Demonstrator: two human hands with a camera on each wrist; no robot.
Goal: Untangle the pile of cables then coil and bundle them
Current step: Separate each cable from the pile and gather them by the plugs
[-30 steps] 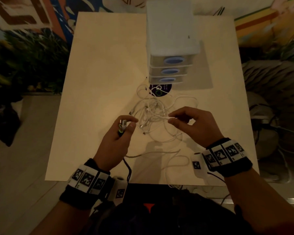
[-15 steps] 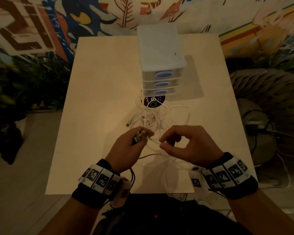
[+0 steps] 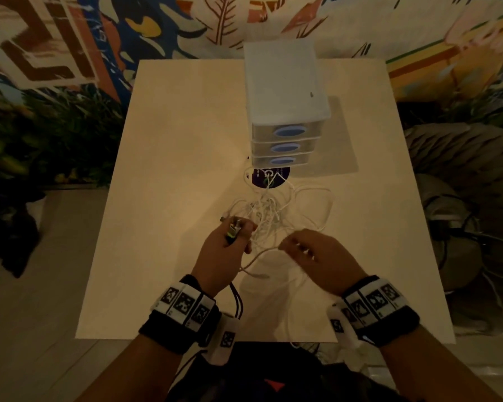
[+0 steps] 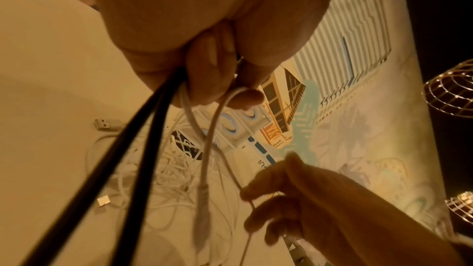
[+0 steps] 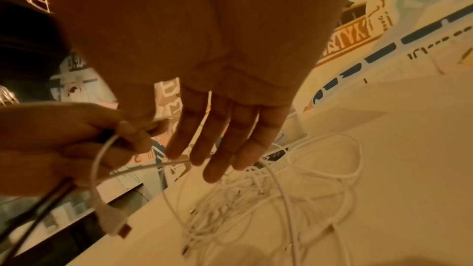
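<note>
A tangled pile of white cables (image 3: 273,210) lies on the table (image 3: 172,169) in front of both hands. My left hand (image 3: 238,230) grips two black cables (image 4: 112,149) with a green-marked plug at its top, and also a white cable whose plug (image 5: 112,224) hangs below the fist. My right hand (image 3: 291,248) is just to its right and pinches a thin white strand (image 4: 243,191) between thumb and forefinger, the other fingers hanging straight. That strand runs from the left hand into the pile (image 5: 256,199).
A white three-drawer unit (image 3: 285,91) stands behind the pile, with a dark round sticker (image 3: 270,177) at its foot. A loose USB plug (image 4: 105,123) lies left of the pile. The black cables trail off the near table edge. Painted wall behind.
Both hands came together near the table's front edge; the white cable's end is now in the left hand, and the right hand has shifted slightly right along the strand.
</note>
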